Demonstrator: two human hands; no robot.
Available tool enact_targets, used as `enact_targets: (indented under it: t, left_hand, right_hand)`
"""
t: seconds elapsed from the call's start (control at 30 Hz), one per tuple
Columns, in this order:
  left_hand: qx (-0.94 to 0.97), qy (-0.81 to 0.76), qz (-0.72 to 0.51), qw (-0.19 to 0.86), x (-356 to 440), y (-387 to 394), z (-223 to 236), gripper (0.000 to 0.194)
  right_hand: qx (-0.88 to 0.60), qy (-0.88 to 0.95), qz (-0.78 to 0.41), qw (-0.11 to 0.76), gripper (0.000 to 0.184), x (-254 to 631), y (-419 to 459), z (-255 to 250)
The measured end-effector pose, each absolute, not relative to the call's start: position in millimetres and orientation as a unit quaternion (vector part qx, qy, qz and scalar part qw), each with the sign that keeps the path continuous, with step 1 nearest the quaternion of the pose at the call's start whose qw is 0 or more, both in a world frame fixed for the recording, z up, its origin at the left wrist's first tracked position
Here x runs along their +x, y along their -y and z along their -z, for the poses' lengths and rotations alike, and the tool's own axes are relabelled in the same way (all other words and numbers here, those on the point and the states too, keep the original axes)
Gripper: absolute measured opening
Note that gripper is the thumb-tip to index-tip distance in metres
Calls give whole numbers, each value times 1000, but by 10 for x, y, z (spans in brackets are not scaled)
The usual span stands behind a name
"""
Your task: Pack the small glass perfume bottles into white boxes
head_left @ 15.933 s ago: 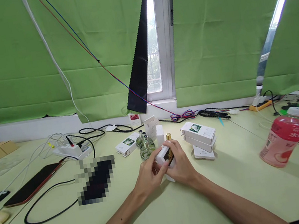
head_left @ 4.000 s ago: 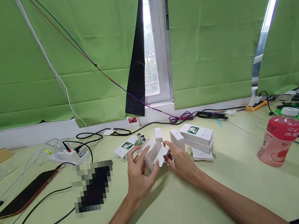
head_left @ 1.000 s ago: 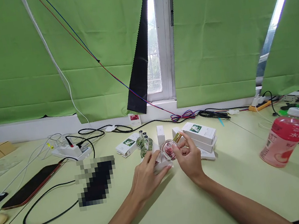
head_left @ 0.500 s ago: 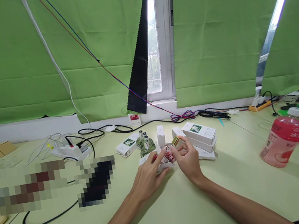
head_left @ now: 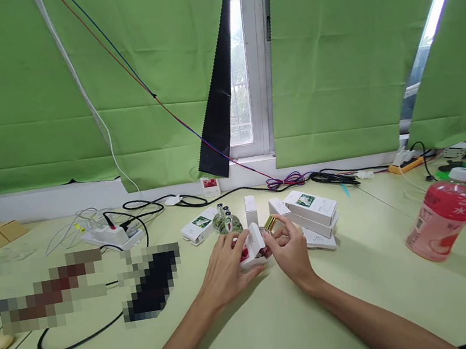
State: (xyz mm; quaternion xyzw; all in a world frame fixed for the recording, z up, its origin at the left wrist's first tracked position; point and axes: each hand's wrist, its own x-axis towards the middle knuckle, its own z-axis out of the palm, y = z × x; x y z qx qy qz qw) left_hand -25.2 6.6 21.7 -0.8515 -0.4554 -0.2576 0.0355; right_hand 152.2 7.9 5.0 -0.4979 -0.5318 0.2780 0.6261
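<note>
While a left hand (head_left: 224, 262), fingers half curled, clasps a small white box (head_left: 254, 243), apparently to steady it, a gold-capped bottle (head_left: 269, 223) sits partly hidden at its right end; a right hand (head_left: 293, 251) pinches the bottle with nearly closed fingers, likely for control; stacked boxes (head_left: 318, 208) lie beyond; a pink drink (head_left: 442, 219) stands well apart.

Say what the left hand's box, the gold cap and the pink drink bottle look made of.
White box: probably thin card, smooth finish; flat panels, crisp edges. Gold cap: glossy, bright highlights; metal or metallized plastic, unclear. Pink drink bottle: likely plastic, glossy; body looks see-through.
</note>
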Motion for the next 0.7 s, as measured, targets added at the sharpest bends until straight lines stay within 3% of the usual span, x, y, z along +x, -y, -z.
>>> enact_targets:
  t: [0.7]
  left_hand:
    - [-819, 511, 250, -74, -264, -69, -198, 71]
  right_hand:
    - [-480, 544, -307, 616, 57, 1500, -54, -42]
